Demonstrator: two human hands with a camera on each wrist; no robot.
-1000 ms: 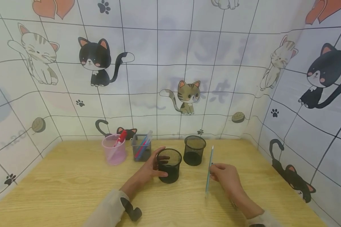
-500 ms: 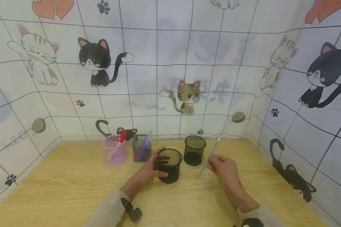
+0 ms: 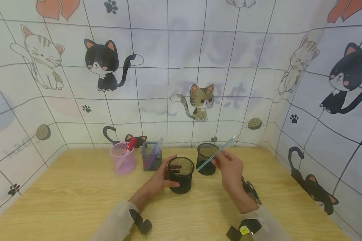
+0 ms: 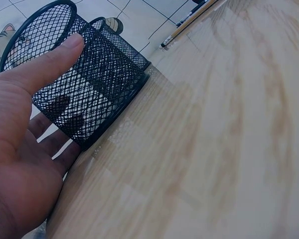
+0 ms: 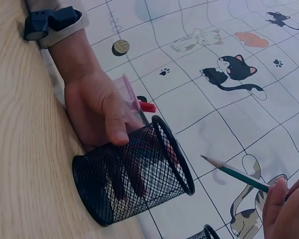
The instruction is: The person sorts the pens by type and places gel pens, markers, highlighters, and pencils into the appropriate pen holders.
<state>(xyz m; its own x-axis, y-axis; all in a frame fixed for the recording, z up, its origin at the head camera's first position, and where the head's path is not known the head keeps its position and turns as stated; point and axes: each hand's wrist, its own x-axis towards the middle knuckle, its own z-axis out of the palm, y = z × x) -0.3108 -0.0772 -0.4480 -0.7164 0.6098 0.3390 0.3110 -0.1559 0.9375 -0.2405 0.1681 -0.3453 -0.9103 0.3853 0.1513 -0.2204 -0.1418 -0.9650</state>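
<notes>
My left hand [image 3: 161, 179] grips a round black mesh pen holder [image 3: 182, 184] standing upright on the table; its thumb lies across the near side and the fingers wrap round the far side. In the right wrist view that pen holder [image 5: 134, 172] shows nothing inside. My right hand [image 3: 229, 169] pinches a green pencil [image 3: 203, 164] near its middle, above the table. The pencil [image 5: 234, 174] slants, sharpened point down to the left, towards the held holder's rim. Behind it stands a second round black mesh pen holder [image 3: 207, 169], partly covered by the right hand and pencil.
A pink pen holder [image 3: 123, 165] with a red marker [image 3: 131, 144] stands at the back left. Beside it is a square grey mesh holder [image 3: 147, 164] with several pens. Dark pens [image 3: 251, 190] lie beside my right forearm. A patterned wall covering [image 3: 157, 113] borders the table.
My right hand has moved left and slightly up with the pencil, which has tilted from near upright to a slant. Dark pens beside the forearm have come into view. The left hand stays put.
</notes>
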